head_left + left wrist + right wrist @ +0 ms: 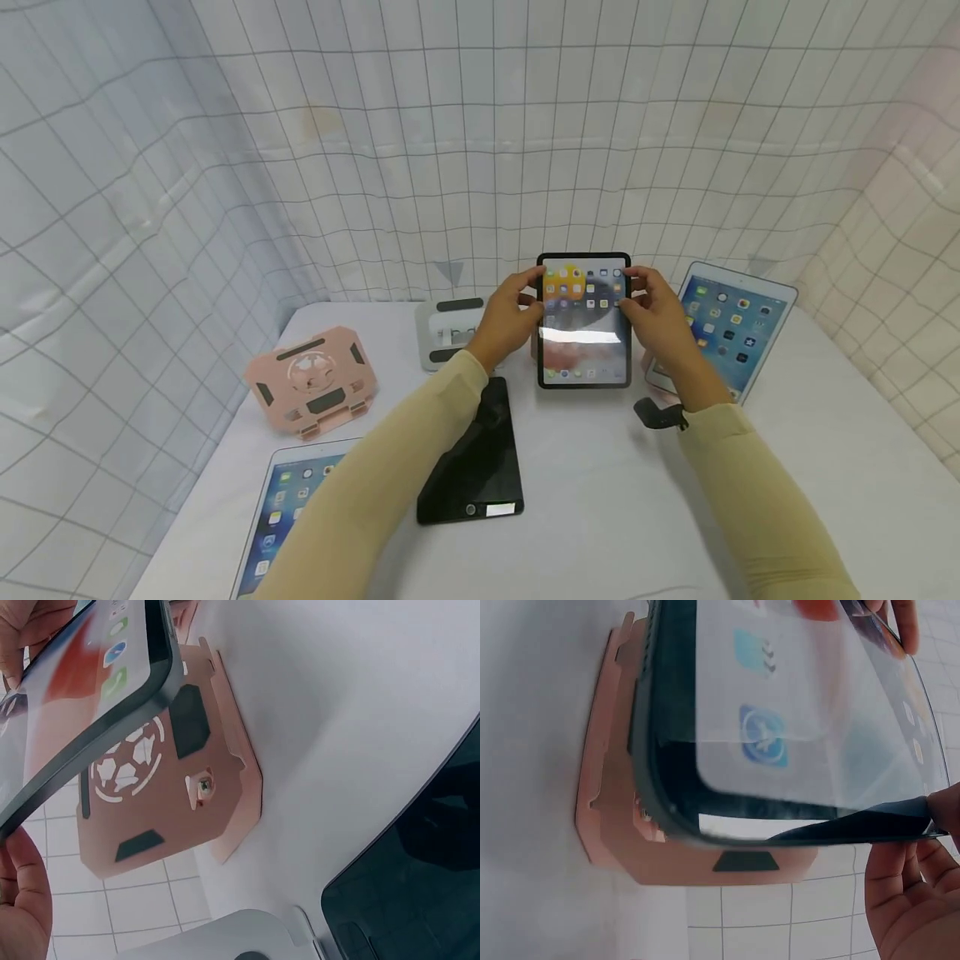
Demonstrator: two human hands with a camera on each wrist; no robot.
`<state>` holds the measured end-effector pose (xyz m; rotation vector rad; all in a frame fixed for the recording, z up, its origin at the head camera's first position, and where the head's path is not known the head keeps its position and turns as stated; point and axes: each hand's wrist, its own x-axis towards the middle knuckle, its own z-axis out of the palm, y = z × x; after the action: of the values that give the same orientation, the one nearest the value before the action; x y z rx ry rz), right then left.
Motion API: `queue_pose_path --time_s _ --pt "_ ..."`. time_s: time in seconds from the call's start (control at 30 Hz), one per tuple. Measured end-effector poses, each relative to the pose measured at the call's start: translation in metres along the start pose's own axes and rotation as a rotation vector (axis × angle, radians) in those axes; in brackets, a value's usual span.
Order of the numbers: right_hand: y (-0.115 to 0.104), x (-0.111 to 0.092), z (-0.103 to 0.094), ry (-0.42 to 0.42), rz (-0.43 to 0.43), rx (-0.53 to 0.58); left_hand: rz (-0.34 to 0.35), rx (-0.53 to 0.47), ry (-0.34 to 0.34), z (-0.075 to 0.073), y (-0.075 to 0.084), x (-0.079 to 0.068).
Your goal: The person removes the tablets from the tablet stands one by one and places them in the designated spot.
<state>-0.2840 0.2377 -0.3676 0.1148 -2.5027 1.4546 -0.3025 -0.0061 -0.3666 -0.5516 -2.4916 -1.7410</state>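
A black-framed tablet (585, 321) with a lit home screen is held upright between both hands. My left hand (506, 321) pinches its left edge near the top, thumb on the front. On the opposite edge, my right hand (660, 321) pinches it the same way. Behind the tablet stands a pink tablet stand (169, 817) with a football cut-out and dark pads, mostly hidden in the head view. Both wrist views show a gap between the tablet's lower part and this stand (615, 832); contact higher up cannot be made out.
A white tablet (731, 325) leans at the right. A grey stand (431, 333) is left of the hands, with another pink stand (311, 379) farther left. A dark-screened tablet (483, 467) and a lit white tablet (292, 492) lie on the white table (600, 517), partly under my left arm.
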Motion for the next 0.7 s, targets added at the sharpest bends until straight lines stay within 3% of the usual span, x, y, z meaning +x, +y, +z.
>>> queue_pose_path --time_s 0.5,0.7 --pt "0.0 -0.027 -0.008 -0.068 0.0 -0.054 -0.069 -0.017 -0.017 0.004 0.008 -0.026" --pt "0.002 -0.036 -0.008 -0.099 0.04 -0.055 -0.109 -0.054 -0.023 0.007 0.007 -0.036"
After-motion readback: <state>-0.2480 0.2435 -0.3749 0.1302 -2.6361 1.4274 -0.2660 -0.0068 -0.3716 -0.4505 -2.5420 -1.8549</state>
